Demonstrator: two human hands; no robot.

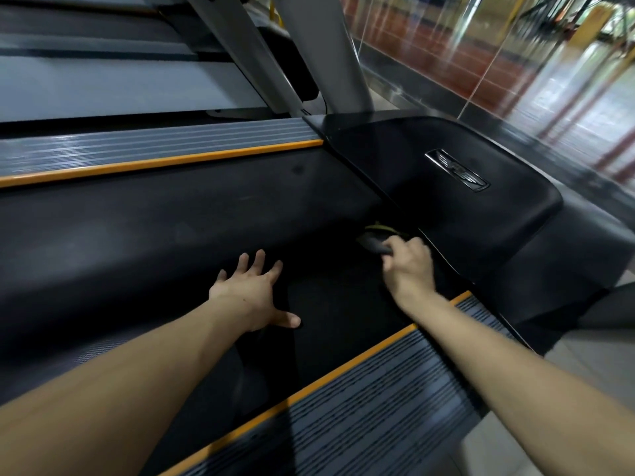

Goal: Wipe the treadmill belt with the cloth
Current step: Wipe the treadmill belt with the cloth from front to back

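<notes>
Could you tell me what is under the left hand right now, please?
The left hand lies spread, fingers straight, on the black treadmill belt. Only belt shows around it; the patch beneath the palm is covered.

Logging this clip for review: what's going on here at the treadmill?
A person leans over the treadmill belt. The right hand grips a dark cloth at the front of the belt, beside the black motor cover. The left hand lies open, fingers spread, on the belt. Grey side rails with orange edging flank it.
</notes>
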